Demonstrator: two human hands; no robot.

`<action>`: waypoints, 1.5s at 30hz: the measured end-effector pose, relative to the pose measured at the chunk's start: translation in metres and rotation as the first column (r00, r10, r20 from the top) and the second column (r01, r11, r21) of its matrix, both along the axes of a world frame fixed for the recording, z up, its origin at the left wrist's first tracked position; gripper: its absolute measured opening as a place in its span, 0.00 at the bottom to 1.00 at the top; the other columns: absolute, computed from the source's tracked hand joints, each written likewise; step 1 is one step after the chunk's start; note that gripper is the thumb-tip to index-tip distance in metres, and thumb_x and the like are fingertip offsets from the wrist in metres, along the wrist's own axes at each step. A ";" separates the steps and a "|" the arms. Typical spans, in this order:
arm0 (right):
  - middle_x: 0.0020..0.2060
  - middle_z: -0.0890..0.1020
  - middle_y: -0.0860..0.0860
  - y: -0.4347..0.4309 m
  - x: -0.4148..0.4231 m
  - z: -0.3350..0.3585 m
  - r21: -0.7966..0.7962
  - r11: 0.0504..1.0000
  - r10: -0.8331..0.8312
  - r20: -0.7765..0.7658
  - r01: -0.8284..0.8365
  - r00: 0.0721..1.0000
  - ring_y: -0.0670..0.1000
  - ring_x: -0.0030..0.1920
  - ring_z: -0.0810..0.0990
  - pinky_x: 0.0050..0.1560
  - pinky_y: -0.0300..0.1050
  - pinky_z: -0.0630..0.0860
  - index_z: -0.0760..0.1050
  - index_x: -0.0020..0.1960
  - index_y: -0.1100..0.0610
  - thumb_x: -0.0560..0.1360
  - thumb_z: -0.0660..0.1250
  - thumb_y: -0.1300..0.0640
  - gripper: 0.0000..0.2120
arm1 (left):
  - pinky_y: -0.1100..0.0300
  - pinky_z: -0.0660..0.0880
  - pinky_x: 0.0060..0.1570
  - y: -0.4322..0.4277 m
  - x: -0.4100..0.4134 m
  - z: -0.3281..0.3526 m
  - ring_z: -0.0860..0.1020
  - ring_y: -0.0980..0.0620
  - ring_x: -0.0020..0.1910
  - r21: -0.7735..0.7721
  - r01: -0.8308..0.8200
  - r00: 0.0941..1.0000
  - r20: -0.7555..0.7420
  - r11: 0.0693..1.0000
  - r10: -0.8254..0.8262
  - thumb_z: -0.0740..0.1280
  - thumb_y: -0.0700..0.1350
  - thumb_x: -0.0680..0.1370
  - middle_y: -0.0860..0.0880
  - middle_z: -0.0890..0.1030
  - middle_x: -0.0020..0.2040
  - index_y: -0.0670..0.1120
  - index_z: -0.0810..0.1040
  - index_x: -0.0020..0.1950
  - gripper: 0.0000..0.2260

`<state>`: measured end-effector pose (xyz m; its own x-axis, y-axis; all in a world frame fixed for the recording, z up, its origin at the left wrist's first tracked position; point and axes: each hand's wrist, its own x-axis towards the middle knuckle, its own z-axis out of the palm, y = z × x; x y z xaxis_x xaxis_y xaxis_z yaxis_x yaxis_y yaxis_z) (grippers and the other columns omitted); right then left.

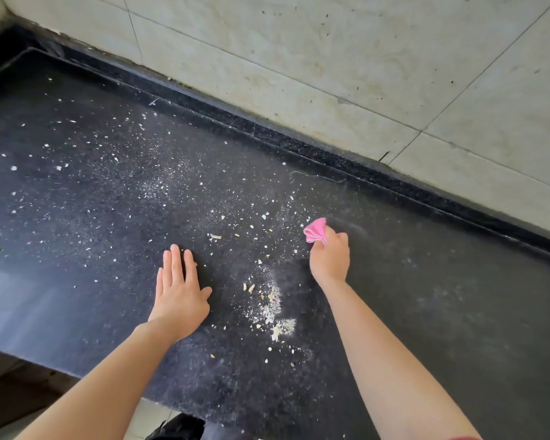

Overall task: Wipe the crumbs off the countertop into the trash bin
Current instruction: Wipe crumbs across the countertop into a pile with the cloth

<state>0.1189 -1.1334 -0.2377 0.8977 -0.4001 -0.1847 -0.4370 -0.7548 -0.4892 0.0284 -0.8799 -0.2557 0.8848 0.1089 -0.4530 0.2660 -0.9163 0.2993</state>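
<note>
A black speckled countertop (pixel 426 312) fills the view, strewn with pale crumbs (pixel 273 306) in a small heap between my hands and scattered widely to the left (pixel 153 185). My right hand (pixel 329 255) is closed around a bunched pink cloth (pixel 315 230), which sticks out past the fingers and rests on the counter. My left hand (pixel 178 287) lies flat on the counter, palm down, fingers together, holding nothing. A dark object (pixel 185 427) shows below the counter's front edge; I cannot tell whether it is the trash bin.
A raised black lip (pixel 299 144) runs along the back of the counter under a pale tiled wall (pixel 362 58). The counter's front edge (pixel 61 371) runs diagonally at lower left, with floor below it. The surface right of my right arm looks smeared with fine dust.
</note>
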 end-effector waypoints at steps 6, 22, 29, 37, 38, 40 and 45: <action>0.47 0.73 0.51 0.074 -0.030 0.018 0.361 0.878 0.350 -0.034 -0.315 0.936 0.48 0.43 0.76 0.46 0.37 0.74 0.80 0.52 0.54 0.75 0.55 0.66 0.17 | 0.50 0.39 0.75 0.002 0.004 0.007 0.33 0.44 0.76 -0.065 -0.029 0.999 0.030 0.997 0.031 0.57 0.51 0.81 0.43 0.34 0.77 0.42 0.38 0.77 0.35; 0.58 0.73 0.61 -0.062 0.093 -0.008 -0.140 0.969 -0.203 0.013 0.203 0.979 0.63 0.58 0.71 0.53 0.51 0.70 0.75 0.64 0.58 0.77 0.53 0.64 0.19 | 0.52 0.38 0.74 0.038 0.076 -0.020 0.37 0.47 0.77 0.002 -0.169 0.962 0.216 0.986 0.165 0.53 0.59 0.80 0.44 0.39 0.78 0.40 0.42 0.77 0.36; 0.51 0.73 0.50 0.027 0.031 0.002 0.231 0.911 0.347 0.025 -0.343 0.938 0.52 0.54 0.69 0.56 0.44 0.68 0.79 0.60 0.53 0.76 0.54 0.67 0.21 | 0.51 0.38 0.75 0.035 0.074 -0.011 0.36 0.47 0.77 -0.004 -0.173 0.966 0.192 0.985 0.171 0.53 0.59 0.80 0.44 0.39 0.78 0.40 0.42 0.78 0.36; 0.35 0.77 0.59 -0.040 0.091 0.033 0.218 0.975 0.030 0.052 -0.041 0.998 0.53 0.36 0.78 0.36 0.43 0.70 0.79 0.45 0.52 0.73 0.53 0.64 0.17 | 0.53 0.35 0.74 0.033 0.074 -0.011 0.34 0.48 0.76 0.029 -0.178 0.966 0.195 0.984 0.169 0.49 0.60 0.80 0.45 0.36 0.78 0.40 0.39 0.77 0.35; 0.40 0.79 0.61 -0.063 0.106 0.027 0.116 0.990 -0.082 0.035 0.078 0.996 0.57 0.37 0.77 0.35 0.45 0.69 0.79 0.50 0.58 0.74 0.53 0.65 0.16 | 0.54 0.34 0.74 0.033 0.074 -0.013 0.33 0.48 0.76 0.033 -0.178 0.965 0.202 0.983 0.168 0.49 0.60 0.80 0.45 0.35 0.78 0.41 0.39 0.77 0.35; 0.50 0.79 0.65 -0.096 0.129 0.014 -0.061 0.965 -0.257 -0.010 0.256 0.966 0.61 0.44 0.78 0.40 0.48 0.71 0.76 0.56 0.64 0.77 0.53 0.63 0.15 | 0.54 0.33 0.73 0.034 0.074 -0.018 0.32 0.49 0.75 0.042 -0.177 0.964 0.211 0.983 0.164 0.47 0.61 0.79 0.46 0.35 0.78 0.41 0.38 0.77 0.36; 0.57 0.73 0.64 -0.061 0.151 -0.005 -0.256 0.948 -0.192 0.016 0.190 0.981 0.66 0.57 0.72 0.53 0.55 0.72 0.69 0.67 0.62 0.78 0.58 0.62 0.17 | 0.55 0.32 0.72 0.034 0.075 -0.021 0.30 0.49 0.75 0.052 -0.180 0.961 0.224 0.982 0.164 0.47 0.61 0.79 0.46 0.34 0.77 0.42 0.38 0.77 0.35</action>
<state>0.2703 -1.1943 -0.2429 0.7985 -0.5988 -0.0620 -0.5890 -0.7557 -0.2865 0.1033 -0.8463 -0.2764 0.9263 0.2927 -0.2371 0.3568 -0.8836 0.3032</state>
